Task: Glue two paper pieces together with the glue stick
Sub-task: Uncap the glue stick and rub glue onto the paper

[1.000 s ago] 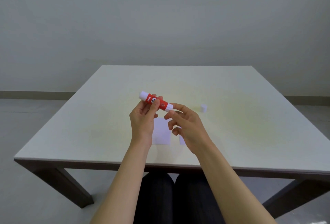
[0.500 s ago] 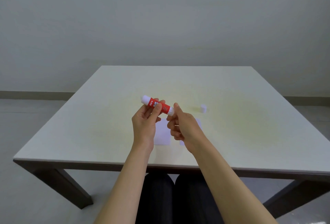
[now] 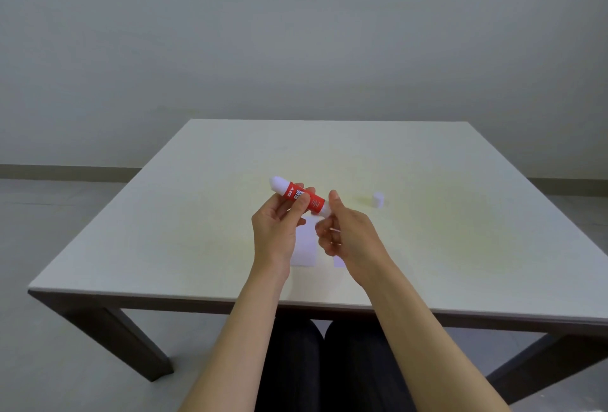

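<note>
head view: your left hand (image 3: pixel 274 234) grips the glue stick (image 3: pixel 297 195) by its red barrel above the table (image 3: pixel 197 230); your right hand (image 3: pixel 348 234) pinches its near end. light, rigid, probably slick plastic: hold mid-barrel. two thin, floppy paper pieces (image 3: pixel 304 247) lie beneath.

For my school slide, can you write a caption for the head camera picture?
Two hands hold a red glue stick above two paper pieces.
</note>
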`<control>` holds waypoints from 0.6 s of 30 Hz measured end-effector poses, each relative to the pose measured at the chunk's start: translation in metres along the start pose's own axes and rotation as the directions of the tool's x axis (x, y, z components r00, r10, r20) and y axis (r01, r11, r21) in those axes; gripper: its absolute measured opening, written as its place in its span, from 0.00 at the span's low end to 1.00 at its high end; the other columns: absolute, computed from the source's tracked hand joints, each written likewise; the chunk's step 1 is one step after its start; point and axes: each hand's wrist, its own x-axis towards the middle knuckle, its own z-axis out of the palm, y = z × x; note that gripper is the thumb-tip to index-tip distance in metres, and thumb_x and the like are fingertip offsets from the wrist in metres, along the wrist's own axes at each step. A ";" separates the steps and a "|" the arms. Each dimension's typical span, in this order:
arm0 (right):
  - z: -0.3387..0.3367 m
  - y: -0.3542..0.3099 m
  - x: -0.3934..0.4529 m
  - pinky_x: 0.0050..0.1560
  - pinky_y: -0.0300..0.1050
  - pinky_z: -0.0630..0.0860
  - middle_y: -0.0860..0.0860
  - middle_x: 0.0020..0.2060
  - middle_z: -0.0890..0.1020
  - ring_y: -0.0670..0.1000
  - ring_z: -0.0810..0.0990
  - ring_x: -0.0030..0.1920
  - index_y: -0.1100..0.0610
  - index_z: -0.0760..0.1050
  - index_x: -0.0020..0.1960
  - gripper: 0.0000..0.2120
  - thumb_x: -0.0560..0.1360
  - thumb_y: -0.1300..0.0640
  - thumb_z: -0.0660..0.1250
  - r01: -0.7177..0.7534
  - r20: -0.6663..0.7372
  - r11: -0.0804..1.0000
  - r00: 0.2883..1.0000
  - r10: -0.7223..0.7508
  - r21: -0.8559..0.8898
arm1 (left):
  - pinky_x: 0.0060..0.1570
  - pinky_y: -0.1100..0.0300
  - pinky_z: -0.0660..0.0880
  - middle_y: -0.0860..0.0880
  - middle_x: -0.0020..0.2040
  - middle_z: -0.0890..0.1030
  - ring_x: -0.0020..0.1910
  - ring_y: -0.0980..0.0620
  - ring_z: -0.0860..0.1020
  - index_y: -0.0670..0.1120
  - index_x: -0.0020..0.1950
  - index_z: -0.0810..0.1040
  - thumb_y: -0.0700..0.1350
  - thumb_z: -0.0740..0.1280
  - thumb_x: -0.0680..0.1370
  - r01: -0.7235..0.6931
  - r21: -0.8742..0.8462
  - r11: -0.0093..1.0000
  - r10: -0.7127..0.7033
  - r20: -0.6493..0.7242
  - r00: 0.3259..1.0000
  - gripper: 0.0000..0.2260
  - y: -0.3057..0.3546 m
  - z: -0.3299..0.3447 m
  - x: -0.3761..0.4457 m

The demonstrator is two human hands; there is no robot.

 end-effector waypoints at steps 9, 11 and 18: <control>0.000 -0.001 -0.002 0.25 0.38 0.66 0.51 0.25 0.73 0.49 0.69 0.22 0.62 0.75 0.40 0.20 0.79 0.47 0.59 0.010 0.013 0.998 1.000 -0.011 0.067 | 0.36 0.71 0.75 0.56 0.46 0.86 0.48 0.61 0.82 0.52 0.48 0.82 0.46 0.70 0.74 0.005 -0.003 1.000 -0.005 0.001 1.000 0.04 0.001 0.000 0.002; 0.001 -0.001 -0.001 0.22 0.36 0.64 0.49 0.21 0.71 0.49 0.67 0.20 0.59 0.73 0.34 0.23 0.78 0.44 0.58 -0.066 -0.032 0.998 0.997 0.067 0.019 | 0.36 0.71 0.75 0.56 0.46 0.86 0.47 0.61 0.82 0.52 0.49 0.82 0.47 0.70 0.74 0.013 -0.001 1.000 -0.013 0.004 1.000 0.05 -0.001 0.001 0.001; -0.003 0.002 -0.003 0.34 0.40 0.74 0.53 0.35 0.82 0.51 0.79 0.32 0.60 0.75 0.55 0.12 0.78 0.53 0.64 0.182 0.061 0.983 0.982 -0.181 -0.013 | 0.40 0.67 0.76 0.55 0.46 0.86 0.47 0.57 0.83 0.50 0.49 0.83 0.48 0.70 0.74 0.019 -0.025 1.000 -0.019 -0.005 1.000 0.06 -0.002 -0.001 0.003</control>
